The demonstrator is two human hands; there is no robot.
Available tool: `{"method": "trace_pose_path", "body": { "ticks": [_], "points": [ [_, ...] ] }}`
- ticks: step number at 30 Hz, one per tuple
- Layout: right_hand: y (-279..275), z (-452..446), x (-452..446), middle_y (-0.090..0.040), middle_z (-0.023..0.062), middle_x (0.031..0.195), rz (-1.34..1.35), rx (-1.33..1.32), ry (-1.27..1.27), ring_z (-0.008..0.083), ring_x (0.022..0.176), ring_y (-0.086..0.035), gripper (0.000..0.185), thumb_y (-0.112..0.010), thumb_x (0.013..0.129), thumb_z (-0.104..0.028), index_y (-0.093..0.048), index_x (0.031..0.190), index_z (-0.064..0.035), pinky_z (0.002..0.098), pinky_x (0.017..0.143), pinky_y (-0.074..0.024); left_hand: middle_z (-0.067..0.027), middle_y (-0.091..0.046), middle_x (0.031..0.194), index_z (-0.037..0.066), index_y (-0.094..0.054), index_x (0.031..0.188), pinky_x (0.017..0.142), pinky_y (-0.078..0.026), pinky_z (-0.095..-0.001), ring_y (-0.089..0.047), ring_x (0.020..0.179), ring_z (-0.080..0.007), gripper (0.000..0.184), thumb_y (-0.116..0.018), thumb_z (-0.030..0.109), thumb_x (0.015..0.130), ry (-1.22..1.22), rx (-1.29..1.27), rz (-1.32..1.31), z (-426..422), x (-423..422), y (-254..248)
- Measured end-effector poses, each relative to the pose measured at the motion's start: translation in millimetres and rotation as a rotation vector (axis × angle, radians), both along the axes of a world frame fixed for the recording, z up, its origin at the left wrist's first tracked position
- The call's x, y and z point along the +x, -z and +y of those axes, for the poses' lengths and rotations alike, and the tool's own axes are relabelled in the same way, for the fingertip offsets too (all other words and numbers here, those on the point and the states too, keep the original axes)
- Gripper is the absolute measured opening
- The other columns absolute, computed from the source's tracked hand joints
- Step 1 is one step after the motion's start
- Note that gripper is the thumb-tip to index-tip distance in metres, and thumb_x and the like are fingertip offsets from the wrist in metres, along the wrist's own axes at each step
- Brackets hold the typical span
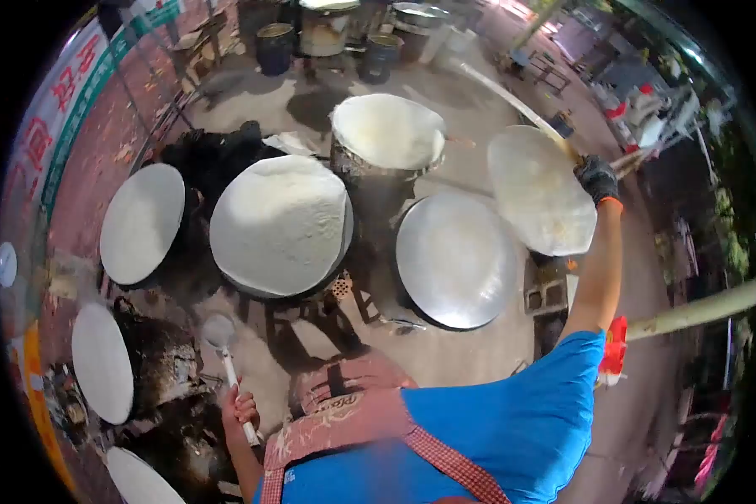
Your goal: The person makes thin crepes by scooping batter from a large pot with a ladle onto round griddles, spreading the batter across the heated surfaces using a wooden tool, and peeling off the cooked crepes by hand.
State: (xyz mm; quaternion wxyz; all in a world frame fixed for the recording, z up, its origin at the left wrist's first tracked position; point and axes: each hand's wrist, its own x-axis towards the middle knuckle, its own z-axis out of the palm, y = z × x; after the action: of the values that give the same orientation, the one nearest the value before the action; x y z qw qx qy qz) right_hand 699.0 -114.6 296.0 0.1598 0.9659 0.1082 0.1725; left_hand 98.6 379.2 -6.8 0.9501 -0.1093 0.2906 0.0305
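Observation:
My left hand [240, 409] is closed around the pale handle of a ladle [219, 331], its round bowl pointing away from me over the ground. My right hand [596, 178], in a dark glove with an orange cuff, is stretched far out and closed around a long pole [512, 99] with a pale far part and a brownish part near the glove. Beside the right hand is a large round pan [539, 189] with a thin whitish layer. In front of me stand a big round pan [281, 227] coated in white and a shiny silver round pan [458, 260].
Another white-coated round pan [388, 130] stands farther back. More pale discs line the left, including one pan [143, 224] and another [102, 363]. Dark buckets [275, 49] and a large pot [326, 29] are at the back. A thick pole [697, 309] reaches in from the right.

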Motion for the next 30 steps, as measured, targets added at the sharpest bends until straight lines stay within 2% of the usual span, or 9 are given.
{"method": "trace_pose_path", "body": {
  "ticks": [10, 13, 14, 18, 23, 26, 28, 29, 30],
  "points": [
    [-5.4, 213.6, 99.5, -0.059, 0.0187, 0.089, 0.162, 0.099, -0.233, 0.0328, 0.084, -0.057, 0.028, -0.054, 0.061, -0.017, -0.059, 0.086, -0.0026, 0.0384, 0.069, -0.0458, -0.0002, -0.032, 0.057, 0.008, -0.043, 0.118, 0.035, -0.031, -0.0223, -0.03, 0.04, -0.0073, 0.033, -0.037, 0.023, 0.089, -0.116, -0.055, -0.013, -24.7, 23.9, -15.3],
    [-12.2, 201.4, 172.2, -0.06, 0.018, 0.08, 0.399, 0.386, -0.197, 0.0279, 0.076, -0.059, 0.028, -0.057, 0.06, -0.017, -0.059, 0.084, -0.0027, 0.0346, 0.063, -0.0455, -0.0001, -0.032, 0.056, 0.009, -0.043, 0.118, 0.033, -0.03, -0.0217, -0.029, 0.039, -0.007, 0.032, -0.035, 0.023, 0.09, -0.12, -0.013, 0.056, -25.7, 21.8, -19.1],
    [0.5, 178.1, 210.9, -0.059, 0.0158, 0.076, 0.532, 0.78, -0.165, 0.0237, 0.069, -0.057, 0.027, -0.058, 0.062, -0.019, -0.059, 0.083, -0.0022, 0.0335, 0.058, -0.045, 0.0011, -0.031, 0.053, 0.016, -0.046, 0.112, 0.029, -0.028, -0.0174, -0.027, 0.036, -0.0046, 0.026, -0.041, 0.021, 0.087, -0.09, 0.036, 0.107, -25.2, 22.3, -19.5],
    [104.7, 146.9, 263.5, -0.056, 0.0109, 0.073, 0.198, 0.685, -0.38, 0.0185, 0.061, -0.053, 0.027, -0.055, 0.071, -0.023, -0.057, 0.088, -0.0023, 0.0319, 0.052, -0.0437, 0.0016, -0.03, 0.053, 0.016, -0.048, 0.111, 0.03, -0.026, -0.0178, -0.027, 0.037, -0.0046, 0.025, -0.041, 0.022, 0.087, -0.172, 0.021, 0.129, -29.9, 26.0, -13.5],
    [289.4, 183.2, 272.1, -0.057, 0.0103, 0.082, 0.413, 1.248, -0.173, 0.0212, 0.07, -0.054, 0.028, -0.053, 0.075, -0.024, -0.056, 0.095, -0.0053, 0.0333, 0.057, -0.044, 0.0018, -0.03, 0.054, 0.013, -0.047, 0.11, 0.031, -0.024, -0.0178, -0.026, 0.037, -0.0044, 0.026, -0.045, 0.019, 0.086, -0.28, 0.035, 0.222, -45.8, 49.0, -58.1],
    [395.5, 193.8, 286.0, -0.058, 0.0099, 0.087, 0.662, 1.268, -0.028, 0.0228, 0.075, -0.054, 0.029, -0.051, 0.077, -0.025, -0.056, 0.1, -0.0072, 0.0341, 0.06, -0.0442, 0.002, -0.03, 0.055, 0.009, -0.045, 0.111, 0.03, -0.023, -0.0158, -0.024, 0.037, -0.0035, 0.027, -0.046, 0.016, 0.085, -0.406, -0.047, 0.232, -48.1, 59.4, -71.1],
    [459.2, 195.9, 292.1, -0.061, 0.0146, 0.089, 0.47, 1.123, 0.104, 0.0287, 0.082, -0.058, 0.028, -0.056, 0.071, -0.024, -0.059, 0.093, -0.0061, 0.0364, 0.068, -0.047, 0.0022, -0.03, 0.055, 0.009, -0.045, 0.111, 0.029, -0.022, -0.0164, -0.024, 0.037, -0.0038, 0.027, -0.045, 0.016, 0.086, -0.448, 0.002, 0.263, -50.2, 70.0, -82.6],
    [463.1, 205.0, 281.9, -0.061, 0.0157, 0.085, 0.527, 1.621, 0.442, 0.0305, 0.079, -0.059, 0.03, -0.057, 0.07, -0.026, -0.06, 0.092, -0.0069, 0.0374, 0.066, -0.0473, 0.0022, -0.03, 0.055, 0.009, -0.045, 0.111, 0.029, -0.022, -0.0167, -0.025, 0.037, -0.0038, 0.026, -0.044, 0.016, 0.086, -0.442, 0.024, 0.27, -50.4, 70.5, -86.5],
    [450.5, 215.6, 265.3, -0.06, 0.017, 0.087, 0.471, 1.378, 0.39, 0.0313, 0.079, -0.058, 0.032, -0.056, 0.07, -0.028, -0.059, 0.093, -0.007, 0.0387, 0.066, -0.0468, 0.0021, -0.03, 0.055, 0.009, -0.045, 0.111, 0.029, -0.022, -0.017, -0.025, 0.037, -0.0039, 0.026, -0.043, 0.016, 0.086, -0.444, 0.005, 0.239, -49.8, 63.9, -79.7]
  ]
}}
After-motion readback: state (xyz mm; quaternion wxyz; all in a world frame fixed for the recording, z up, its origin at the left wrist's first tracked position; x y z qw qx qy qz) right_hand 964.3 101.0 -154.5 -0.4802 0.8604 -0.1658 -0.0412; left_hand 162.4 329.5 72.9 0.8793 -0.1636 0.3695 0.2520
